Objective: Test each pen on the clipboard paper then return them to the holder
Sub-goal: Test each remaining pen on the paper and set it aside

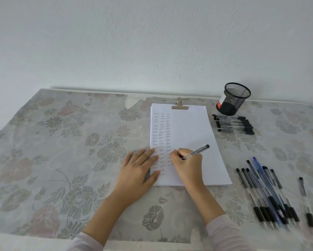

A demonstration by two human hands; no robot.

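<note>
White paper (192,127) lies under the metal clip (179,104) of a clipboard, with three columns of small written marks down its left side. My right hand (187,163) grips a clear pen (197,151) with a dark cap end, its tip hidden under my fingers on the lower part of the paper. My left hand (139,169) rests flat, fingers straight, on the paper's left edge. A black mesh pen holder (232,100) stands at the back right, with no pens showing above its rim.
Several black-capped pens (233,124) lie in a row just below the holder. A pile of several black and blue pens (266,194) lies at the right front, with a single pen (305,201) apart to its right. A floral cloth (70,151) covers the table; a wall stands behind.
</note>
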